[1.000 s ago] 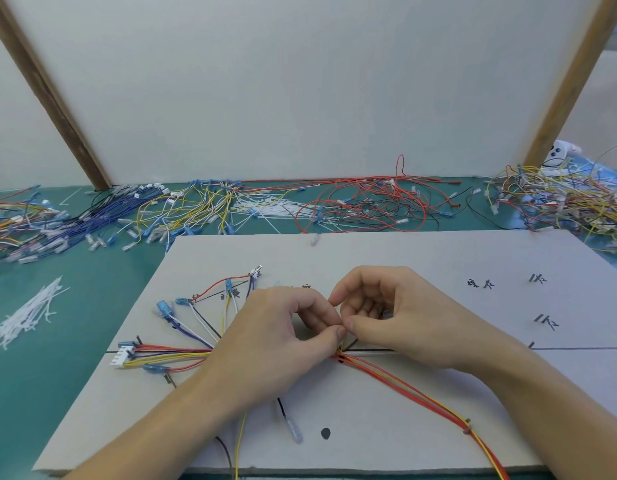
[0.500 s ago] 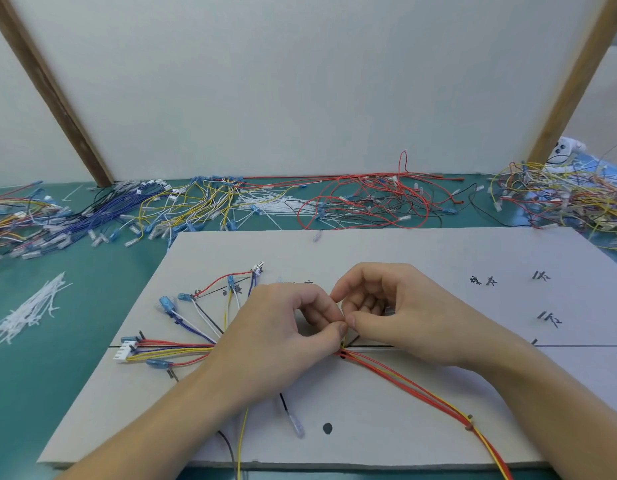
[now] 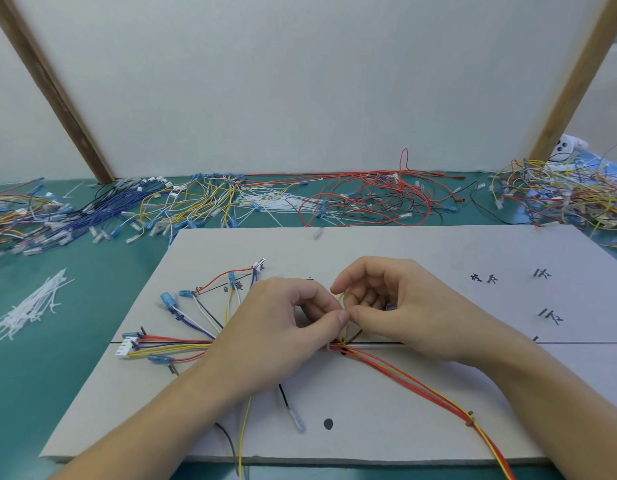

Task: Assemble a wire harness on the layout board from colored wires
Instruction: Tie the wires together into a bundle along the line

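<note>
The grey layout board (image 3: 386,251) lies flat before me with black lines and marks on it. A harness of colored wires (image 3: 175,344) fans out at its left, ending in blue terminals and a white connector (image 3: 127,348). Red and yellow wires (image 3: 411,382) run from the board's middle toward the lower right. My left hand (image 3: 276,327) and my right hand (image 3: 397,310) meet over the bundle's junction, thumbs and fingertips pinching a yellow wire (image 3: 341,299) there. What lies under the fingers is hidden.
Heaps of loose wires line the back of the green table: blue and yellow ones (image 3: 154,209), red ones (image 3: 369,199), a mixed pile (image 3: 570,199) at right. White cable ties (image 3: 33,303) lie at left. A black wire with a clear terminal (image 3: 293,410) rests near the board's front edge.
Both hands stay pinched together over the junction. The fingers have shifted only slightly, and the view has tilted a little.
</note>
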